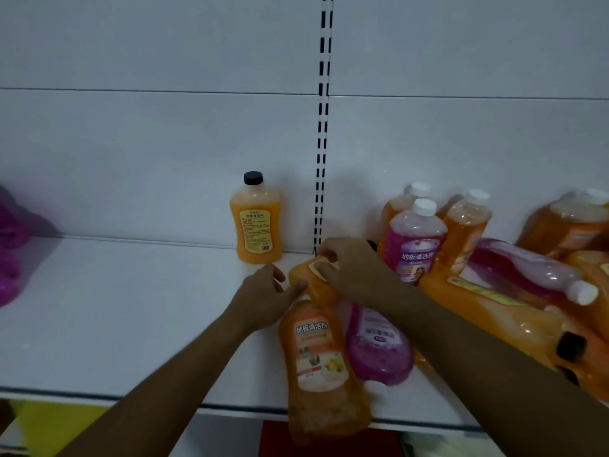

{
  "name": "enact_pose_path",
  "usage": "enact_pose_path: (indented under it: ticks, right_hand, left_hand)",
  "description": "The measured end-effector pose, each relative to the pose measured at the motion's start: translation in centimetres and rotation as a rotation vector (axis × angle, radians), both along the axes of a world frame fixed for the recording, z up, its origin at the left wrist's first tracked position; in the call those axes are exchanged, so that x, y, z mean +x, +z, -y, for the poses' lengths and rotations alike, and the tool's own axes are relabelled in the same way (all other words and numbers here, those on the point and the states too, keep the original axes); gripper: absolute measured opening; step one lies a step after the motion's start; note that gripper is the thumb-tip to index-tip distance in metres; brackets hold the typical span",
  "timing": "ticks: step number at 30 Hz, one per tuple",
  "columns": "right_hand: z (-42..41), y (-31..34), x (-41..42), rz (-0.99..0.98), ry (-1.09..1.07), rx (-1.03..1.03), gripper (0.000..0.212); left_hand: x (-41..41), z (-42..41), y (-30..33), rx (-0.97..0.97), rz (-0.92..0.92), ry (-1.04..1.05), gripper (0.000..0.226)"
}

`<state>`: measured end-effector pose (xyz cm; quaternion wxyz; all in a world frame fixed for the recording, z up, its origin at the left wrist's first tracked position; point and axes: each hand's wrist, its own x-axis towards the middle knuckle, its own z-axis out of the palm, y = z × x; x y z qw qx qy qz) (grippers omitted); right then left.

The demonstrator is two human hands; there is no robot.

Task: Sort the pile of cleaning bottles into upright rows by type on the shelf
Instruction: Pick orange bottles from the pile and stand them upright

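Observation:
One orange bottle with a black cap (256, 222) stands upright at the back of the white shelf (115, 308). Just right of it, both hands grip a lying orange bottle (314, 285): my left hand (263, 295) at its left end, my right hand (349, 268) over its yellow label. In front of them an orange floor-cleaner bottle (321, 367) lies over the shelf's front edge beside a purple bottle (379, 347). To the right, a purple white-capped bottle (415, 242) and orange ones (464, 225) stand; others lie piled (527, 278).
A slotted upright (322, 127) divides the white back panel. Purple bags or bottles (10, 245) sit at the far left edge. Below the shelf's front edge, yellow (49, 423) and red (329, 440) items show on a lower level.

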<state>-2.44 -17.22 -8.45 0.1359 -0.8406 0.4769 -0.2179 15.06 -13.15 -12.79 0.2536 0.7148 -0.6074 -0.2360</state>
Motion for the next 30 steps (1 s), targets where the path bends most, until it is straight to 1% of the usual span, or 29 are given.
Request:
enact_pose_path:
  ticks: [4, 10, 11, 14, 16, 21, 22, 24, 26, 28, 30]
  right_hand:
    - [-0.6, -0.5, 0.2, -0.031, 0.021, -0.03, 0.027]
    - [-1.2, -0.7, 0.3, 0.01, 0.032, -0.033, 0.026]
    - [-1.3, -0.8, 0.3, 0.014, 0.034, -0.028, 0.027]
    - [-1.7, -1.1, 0.1, 0.022, 0.042, -0.03, 0.029]
    - [-1.8, -1.2, -0.1, 0.048, 0.046, -0.023, 0.03]
    - [-1.9, -1.4, -0.6, 0.082, 0.041, -0.046, 0.027]
    - [-2.0, -1.3, -0.6, 0.096, 0.041, -0.059, 0.027]
    - [-2.3, -1.0, -0.4, 0.146, 0.046, -0.099, 0.025]
    - [-2.8, -0.5, 0.1, 0.244, 0.062, -0.113, 0.025]
    - [-3.4, 0.1, 0.7, 0.357, 0.085, -0.038, 0.029]
    - [-4.1, 0.7, 1.3, 0.416, 0.125, 0.163, 0.043]
  left_hand:
    - [-0.1, -0.9, 0.3, 0.08, 0.001, -0.036, 0.06]
    - [-1.0, -2.0, 1.8, 0.192, -0.066, -0.17, 0.057]
    - [-1.2, -2.0, 2.0, 0.196, -0.082, -0.182, 0.053]
    - [-1.8, -2.3, 2.1, 0.209, -0.139, -0.232, 0.032]
    - [-2.0, -2.5, 2.0, 0.214, -0.164, -0.249, 0.026]
    - [-1.8, -3.0, 2.2, 0.179, -0.258, -0.175, 0.02]
    - [-1.7, -3.2, 2.2, 0.178, -0.276, -0.146, 0.022]
    - [-1.4, -3.7, 2.1, 0.171, -0.302, -0.071, 0.033]
    - [-0.8, -4.0, 2.3, 0.138, -0.326, -0.006, 0.041]
    - [0.0, -4.4, 2.9, 0.058, -0.391, 0.042, 0.041]
    - [0.9, -4.7, 3.9, -0.055, -0.478, 0.088, 0.037]
